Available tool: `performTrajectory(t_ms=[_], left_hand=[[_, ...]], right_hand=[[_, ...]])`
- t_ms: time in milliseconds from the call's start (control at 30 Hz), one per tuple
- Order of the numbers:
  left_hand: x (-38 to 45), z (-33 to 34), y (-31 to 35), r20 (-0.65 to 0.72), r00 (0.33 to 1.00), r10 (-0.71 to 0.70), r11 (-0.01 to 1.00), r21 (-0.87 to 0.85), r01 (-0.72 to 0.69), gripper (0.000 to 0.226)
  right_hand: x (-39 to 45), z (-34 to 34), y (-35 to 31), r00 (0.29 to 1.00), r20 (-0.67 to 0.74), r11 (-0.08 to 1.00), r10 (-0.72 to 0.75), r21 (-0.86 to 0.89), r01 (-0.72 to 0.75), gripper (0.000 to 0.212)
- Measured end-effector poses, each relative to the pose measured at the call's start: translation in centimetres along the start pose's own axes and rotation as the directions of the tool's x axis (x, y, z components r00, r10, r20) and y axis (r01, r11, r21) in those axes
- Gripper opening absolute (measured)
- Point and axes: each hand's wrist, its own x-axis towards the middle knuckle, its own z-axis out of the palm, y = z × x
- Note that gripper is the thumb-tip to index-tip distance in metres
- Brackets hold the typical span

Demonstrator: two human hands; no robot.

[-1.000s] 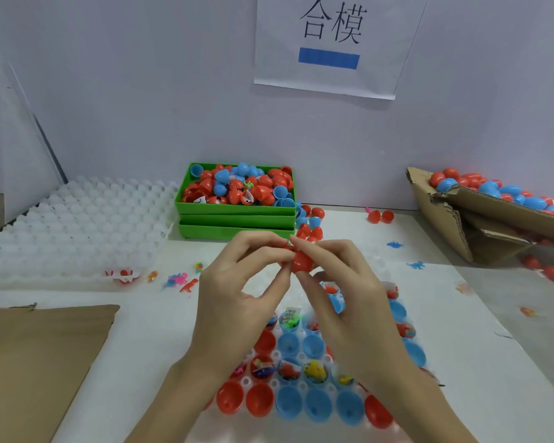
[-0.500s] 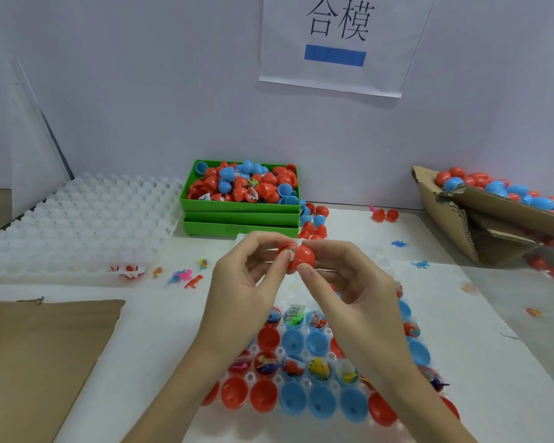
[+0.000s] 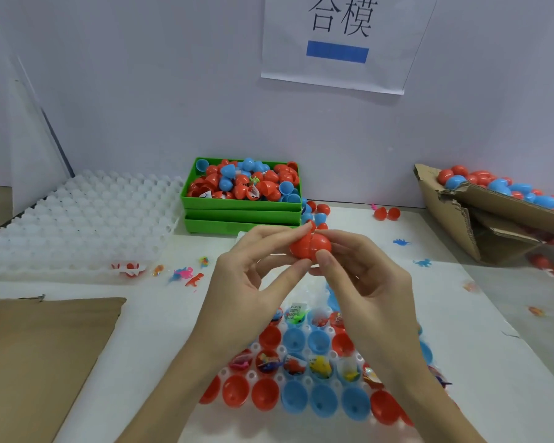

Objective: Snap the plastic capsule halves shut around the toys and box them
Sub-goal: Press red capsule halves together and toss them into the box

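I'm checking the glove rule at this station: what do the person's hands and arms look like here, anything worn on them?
No gloves. The left hand and right hand are bare, with no rings, watch or bracelets showing. Both forearms are bare to the bottom edge of the picture, no sleeves in view. Fingernails look short and unpainted.

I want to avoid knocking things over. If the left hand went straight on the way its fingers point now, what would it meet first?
The left hand points up and right, so it already meets the red capsule it pinches. Just behind that are the right hand's fingertips; the loose capsules lie farther back, though depth is unclear.
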Motion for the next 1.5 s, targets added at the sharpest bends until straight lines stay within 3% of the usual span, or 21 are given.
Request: performTrajectory(t_ms=[267, 733, 900, 1133, 1233, 1300, 1400, 1500], left_hand=[[0.0, 0.1, -0.3, -0.045, 0.995, 0.09, 0.992, 0.089, -0.086, 0.042], [-0.2, 0.1, -0.6, -0.036, 0.992, 0.121, 0.975, 0.19, -0.112, 0.045], [-0.4, 0.3, -0.7, -0.025, 0.991, 0.129, 0.964, 0.236, -0.119, 0.047], [-0.3, 0.3, -0.7, -0.006, 0.973, 0.232, 0.854, 0.479, -0.2, 0.049], [-0.6, 0.9, -0.6, -0.037, 0.969, 0.243, 0.832, 0.522, -0.188, 0.051], [-0.7, 1.2, -0.4, -0.034, 0.967, 0.252, 0.842, 0.501, -0.202, 0.053], [-0.7, 1.0, -0.3, -0.03, 0.97, 0.243, 0.871, 0.446, -0.204, 0.056], [-0.6, 0.5, -0.1, -0.029, 0.969, 0.247, 0.882, 0.421, -0.212, 0.052]], right_hand=[[0.2, -0.6, -0.3, 0.996, 0.088, 0.998, -0.002, -0.069, 0.008, 0.027], [-0.2, 0.0, -0.2, 1.0, 0.025, 0.99, -0.009, -0.142, 0.012, 0.032], [-0.5, 0.5, -0.3, 0.998, -0.005, 0.997, 0.07, -0.038, -0.07, 0.024], [-0.4, 0.6, -0.3, 0.975, 0.022, 0.969, 0.223, 0.105, -0.224, 0.022], [-0.2, 0.4, -0.1, 0.916, 0.089, 0.861, 0.392, 0.316, -0.399, 0.019], [0.0, 0.2, -0.1, 0.836, 0.263, 0.67, 0.482, 0.505, -0.545, 0.024], [0.1, -0.1, 0.0, 0.72, 0.47, 0.437, 0.51, 0.58, -0.688, 0.032], [0.1, -0.1, 0.1, 0.679, 0.554, 0.307, 0.481, 0.619, -0.723, 0.035]])
